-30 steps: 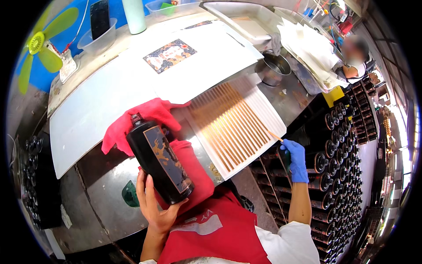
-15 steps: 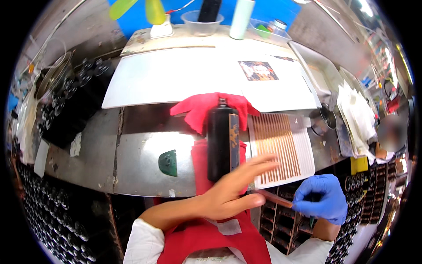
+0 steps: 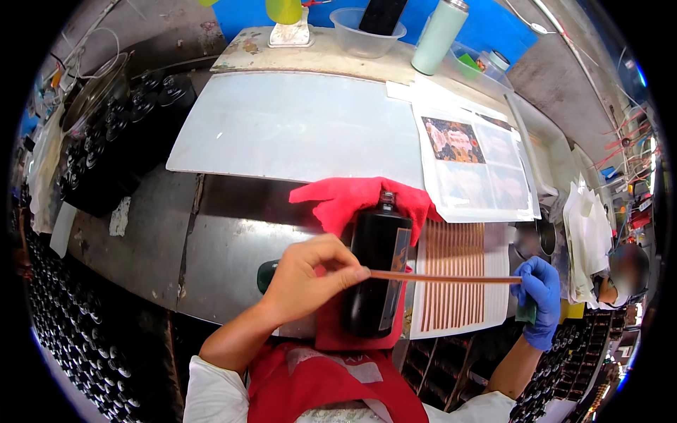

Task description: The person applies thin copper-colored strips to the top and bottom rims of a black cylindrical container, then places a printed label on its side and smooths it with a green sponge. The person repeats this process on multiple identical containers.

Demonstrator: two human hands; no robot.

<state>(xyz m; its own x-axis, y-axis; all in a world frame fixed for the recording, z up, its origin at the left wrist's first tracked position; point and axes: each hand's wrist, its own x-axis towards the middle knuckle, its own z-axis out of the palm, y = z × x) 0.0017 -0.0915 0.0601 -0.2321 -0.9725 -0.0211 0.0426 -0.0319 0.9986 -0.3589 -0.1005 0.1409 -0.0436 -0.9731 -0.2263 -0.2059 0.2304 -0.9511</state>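
Note:
A thin copper-coloured strip [image 3: 451, 279] is stretched level across the front of a black bottle [image 3: 365, 299]. My bare left hand [image 3: 303, 278] is closed, pinching the strip's left end between thumb and fingers. At the other end, my blue-gloved right hand [image 3: 539, 303] grips it; a green piece [image 3: 526, 310] also shows in that palm, mostly covered. The bottle lies with its neck away from me on red cloth [image 3: 345, 194]. Partly behind my left hand is a dark green, flat, rounded piece [image 3: 266, 276]. Under the strip's right half, a white sheet [image 3: 499, 314] carries rows of similar strips.
A white board [image 3: 282, 127] spans the back of the metal table [image 3: 233, 261], with printed sheets [image 3: 486, 187] at its right. Several black bottles [image 3: 106, 169] crowd the left side. A metal cup [image 3: 543, 240] and white cloths [image 3: 585, 218] stand at the right. Racks of bottles [image 3: 63, 310] fill the space below.
My left hand was open and reaching right; now it has moved left and holds the strip's left end. The strip has been raised from near my right hand and pulled level. The view has shifted.

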